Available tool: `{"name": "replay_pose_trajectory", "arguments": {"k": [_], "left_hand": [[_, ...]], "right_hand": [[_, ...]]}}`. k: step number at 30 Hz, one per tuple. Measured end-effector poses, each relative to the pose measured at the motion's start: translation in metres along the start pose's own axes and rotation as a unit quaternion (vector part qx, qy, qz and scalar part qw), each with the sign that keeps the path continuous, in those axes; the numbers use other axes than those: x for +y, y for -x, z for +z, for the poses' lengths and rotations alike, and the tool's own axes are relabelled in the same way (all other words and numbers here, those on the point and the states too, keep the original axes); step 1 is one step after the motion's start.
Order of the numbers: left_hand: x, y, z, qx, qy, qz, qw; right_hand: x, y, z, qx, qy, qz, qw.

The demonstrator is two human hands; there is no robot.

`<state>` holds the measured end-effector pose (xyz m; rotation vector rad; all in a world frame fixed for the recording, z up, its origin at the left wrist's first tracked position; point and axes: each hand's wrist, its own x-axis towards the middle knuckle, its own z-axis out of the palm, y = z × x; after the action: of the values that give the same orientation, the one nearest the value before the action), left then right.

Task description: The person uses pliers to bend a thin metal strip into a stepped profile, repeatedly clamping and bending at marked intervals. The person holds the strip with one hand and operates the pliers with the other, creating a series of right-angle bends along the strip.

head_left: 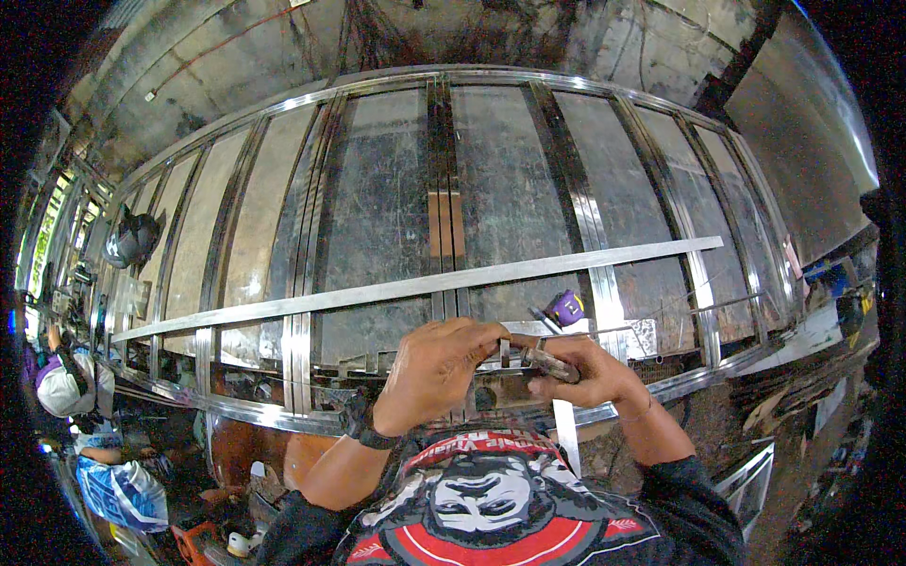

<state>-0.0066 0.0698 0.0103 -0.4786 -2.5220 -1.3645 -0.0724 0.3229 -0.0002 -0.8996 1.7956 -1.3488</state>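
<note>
In my right hand (590,370) is a worn, grimy welding electrode holder (552,364), with my fingers wrapped round it. A thin rod (609,331) runs off to the right just beyond that hand. My left hand (439,366) is closed, its fingertips pinched together by the holder's front end; what they grip is hidden. Both hands hover over the near edge of a shiny metal frame (300,363). A purple tape measure (568,307) sits just beyond my right hand, beside a flat metal plate (640,338).
A long flat metal bar (415,285) lies slantwise across the frame's several crosspieces. A black cap (132,238) rests at the frame's left end. Another person (80,391) is low at the far left. An orange tool (196,542) lies at lower left, and a concrete wall (245,47) stands behind.
</note>
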Motion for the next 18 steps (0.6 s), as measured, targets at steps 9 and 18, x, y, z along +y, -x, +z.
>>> {"name": "replay_pose_trajectory", "arguments": {"k": [9,18], "left_hand": [[-0.004,0.002,-0.002,0.004,0.077,-0.007,0.997],[-0.007,0.004,0.002,-0.011,0.093,0.001,0.996]], "right_hand": [[0.000,-0.003,0.003,0.068,0.098,-0.136,0.983],[0.007,0.006,0.010,0.048,0.066,-0.053,0.995]]}}
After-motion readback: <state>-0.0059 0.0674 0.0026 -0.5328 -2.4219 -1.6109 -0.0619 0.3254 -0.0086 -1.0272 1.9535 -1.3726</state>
